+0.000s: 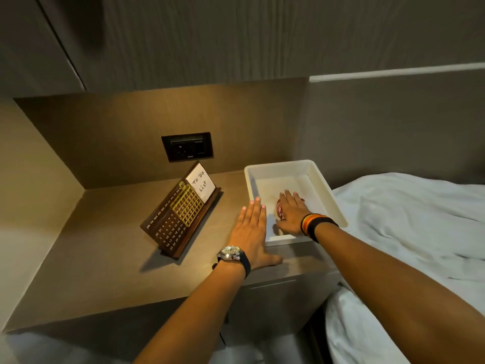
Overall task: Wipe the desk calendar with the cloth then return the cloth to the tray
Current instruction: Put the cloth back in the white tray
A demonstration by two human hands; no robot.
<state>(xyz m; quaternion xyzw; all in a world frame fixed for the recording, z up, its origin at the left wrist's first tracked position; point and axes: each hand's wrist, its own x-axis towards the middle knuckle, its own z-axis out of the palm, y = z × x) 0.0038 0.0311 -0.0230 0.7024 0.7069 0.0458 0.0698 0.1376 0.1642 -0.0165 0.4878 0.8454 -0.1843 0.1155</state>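
A brown wooden desk calendar [181,211] with a gold grid slider and a white "To Do List" note stands tilted on the bedside shelf. To its right sits a white tray [328,187]. My right hand [291,214] lies flat inside the tray, fingers spread, on top of a reddish cloth [279,210] of which only a small edge shows. My left hand [249,232], with a wristwatch, rests flat and open on the shelf against the tray's left front corner. Whether the right hand grips the cloth is hidden.
A black wall socket [187,146] sits in the back panel behind the calendar. A bed with white sheets [406,232] adjoins the shelf on the right. The brown shelf top [105,258] extends left and forward of the calendar.
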